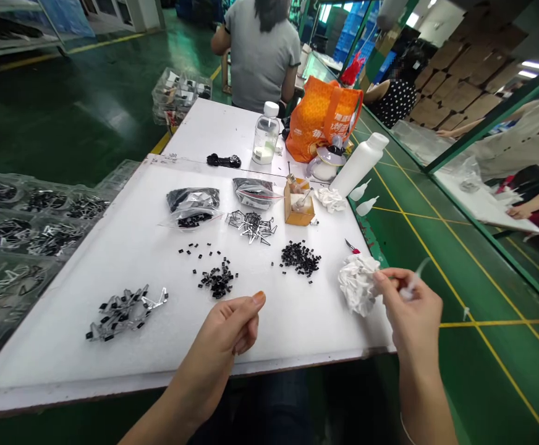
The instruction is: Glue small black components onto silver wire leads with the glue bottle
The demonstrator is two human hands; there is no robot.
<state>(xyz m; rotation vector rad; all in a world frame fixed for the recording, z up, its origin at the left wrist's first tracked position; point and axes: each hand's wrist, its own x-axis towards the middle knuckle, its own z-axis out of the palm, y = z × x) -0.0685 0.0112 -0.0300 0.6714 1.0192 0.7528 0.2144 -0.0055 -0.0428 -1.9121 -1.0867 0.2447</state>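
My right hand (413,306) is closed around a small translucent squeeze bottle (409,290) with a thin curved tip. Its thumb and forefinger meet at the edge of a crumpled white tissue (358,285) on the table's right side. My left hand (232,324) hovers over the front of the table, fingers curled and thumb pressed on the forefinger; whatever it may hold is hidden. Just beyond it lies a pile of small black parts (218,281). A second black pile (300,258) sits farther right. Clear-and-black assembled pieces (123,312) are heaped at the left.
Metal wire pieces (253,226), bags of black parts (193,204) and a small yellow box (298,207) stand mid-table. Behind are a clear bottle (264,136), white bottle (360,164) and orange bag (322,120). Red-handled tweezers (352,247) lie near the tissue. Co-workers sit beyond.
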